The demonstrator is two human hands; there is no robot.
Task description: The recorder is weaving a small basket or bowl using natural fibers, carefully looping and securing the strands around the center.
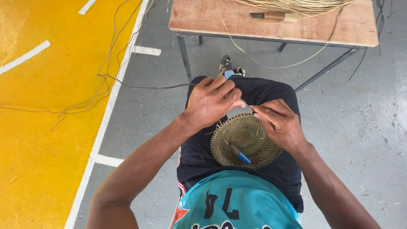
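Observation:
A round woven coil disc (248, 138) of tan fibre rests on my lap, over dark shorts. A blue-handled tool (240, 155) lies across the disc's lower middle. My left hand (212, 101) is closed at the disc's upper left edge and grips another blue-handled tool (229, 74), whose end sticks out above my fingers. My right hand (277, 122) pinches a thin fibre strand at the disc's upper right rim. The fingertips of both hands nearly meet above the disc.
A wooden table (271, 25) on metal legs stands just ahead, with a bundle of pale fibre strands (296, 5) and a knife (271, 16) on it. Loose strands (110, 76) trail over the grey floor and the yellow painted area (46, 127). My shoe (225, 64) shows beyond my knees.

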